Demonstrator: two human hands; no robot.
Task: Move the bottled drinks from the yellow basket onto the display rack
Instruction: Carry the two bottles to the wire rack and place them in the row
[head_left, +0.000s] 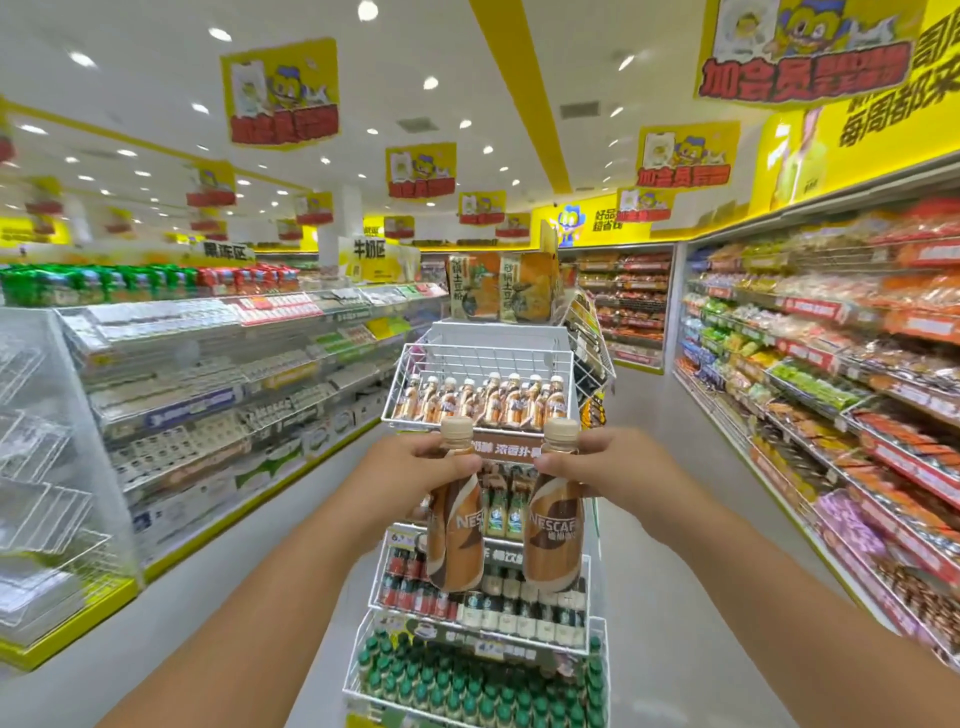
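Note:
My left hand (410, 475) grips a brown Nescafe bottle (454, 535) by its neck, and my right hand (618, 473) grips a second brown Nescafe bottle (553, 535) the same way. Both bottles hang upright in front of the white wire display rack (470, 358). The rack's top tier holds a row of similar coffee bottles (480, 400), just above and behind the two caps. Lower tiers carry dark bottled drinks (519, 613) and green-capped bottles (467, 691). The yellow basket is not in view.
A long shelf of boxed goods (208, 395) runs along the left of the aisle. Snack shelves (831, 374) line the right wall. Empty wire racks (41, 493) stand at far left. Grey floor (649, 597) passes on both sides of the display rack.

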